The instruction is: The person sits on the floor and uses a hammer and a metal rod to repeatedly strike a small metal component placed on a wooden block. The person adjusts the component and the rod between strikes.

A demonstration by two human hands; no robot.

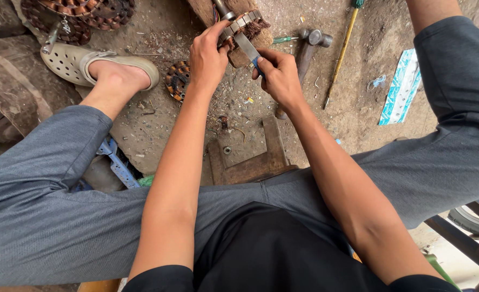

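My left hand [207, 57] grips a round motor stator [243, 22] with copper windings, pressing it onto a wooden block [238, 57] at the top centre. My right hand [279, 75] is closed on the blue handle of a flat metal blade [246, 47]. The blade's tip lies against the stator's slotted rim, between the two hands. Both forearms reach forward over my knees in grey trousers.
A hammer [309, 46] and a yellow-shafted screwdriver [341, 48] lie on the dirt floor to the right. A second small stator [176, 80] sits left of my hand. My foot in a beige clog [96, 67] rests at upper left. A rusty metal bracket [250, 154] lies below.
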